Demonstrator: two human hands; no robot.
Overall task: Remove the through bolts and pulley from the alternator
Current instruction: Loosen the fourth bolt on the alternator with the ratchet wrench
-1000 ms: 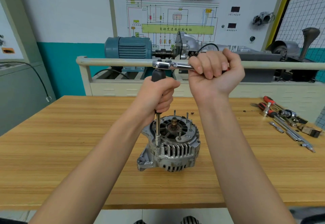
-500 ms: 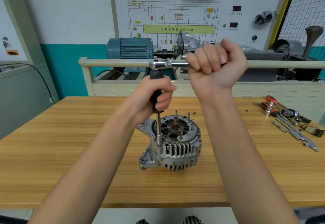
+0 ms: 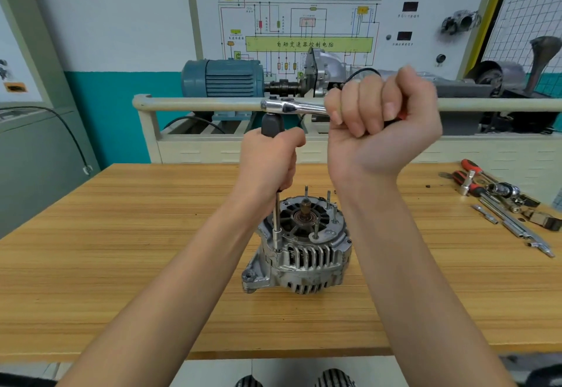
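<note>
Left hand (image 3: 269,161): fingers wrapped round the dark grip of an upright extension bar (image 3: 276,219), a thin bright steel shaft whose lower end sits on the alternator's left rim. Right hand (image 3: 381,125): fisted, palm toward the viewer, round the handle of a chromed ratchet wrench (image 3: 293,107), lying level, its head atop the bar.

Alternator (image 3: 299,253): cast grey aluminium, ribbed with slotted vents, round body with a lug at lower left, end face up; several thin studs and a brownish centre shaft stand from it. It sits mid-bench, well clear of all edges.

Workbench (image 3: 121,250): pale striped wood laminate, broad bare room left and front.

Loose tools (image 3: 501,201): red-handled pieces, sockets and bars, at the right edge.

Behind: cream rail (image 3: 197,104), blue electric motor (image 3: 225,78), wiring-diagram panel (image 3: 308,31).
</note>
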